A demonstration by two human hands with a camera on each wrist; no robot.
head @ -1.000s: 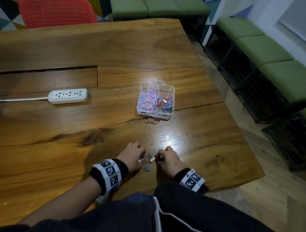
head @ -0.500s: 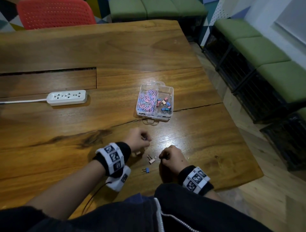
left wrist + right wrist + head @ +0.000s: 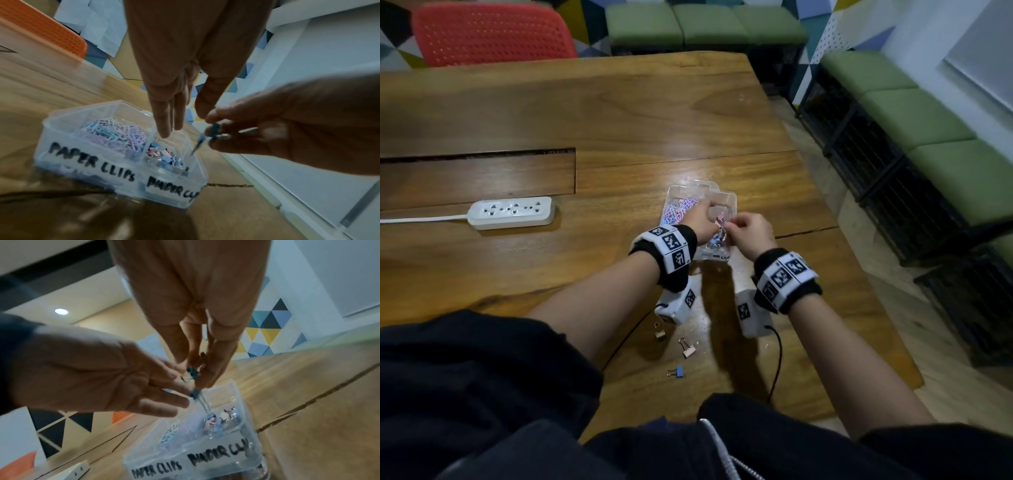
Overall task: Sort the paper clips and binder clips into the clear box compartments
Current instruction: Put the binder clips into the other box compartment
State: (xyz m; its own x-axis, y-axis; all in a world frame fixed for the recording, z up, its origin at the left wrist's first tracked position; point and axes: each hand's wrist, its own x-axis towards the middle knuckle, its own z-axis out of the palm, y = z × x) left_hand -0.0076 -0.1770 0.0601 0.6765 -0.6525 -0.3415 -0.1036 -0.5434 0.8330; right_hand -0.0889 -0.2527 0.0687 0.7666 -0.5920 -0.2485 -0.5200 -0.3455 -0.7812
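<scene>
Right hand pinches a teal binder clip between thumb and fingertips above the clear box. Left hand is extended beside it, fingers straight, over the compartment marked for binder clips; a second blue clip sits at its fingertips. Paper clips fill the adjacent compartment. Three binder clips lie near the desk's front edge.

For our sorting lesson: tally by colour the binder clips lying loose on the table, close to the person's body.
Gold binder clip: 1
Pink binder clip: 1
Blue binder clip: 1
Total: 3
</scene>
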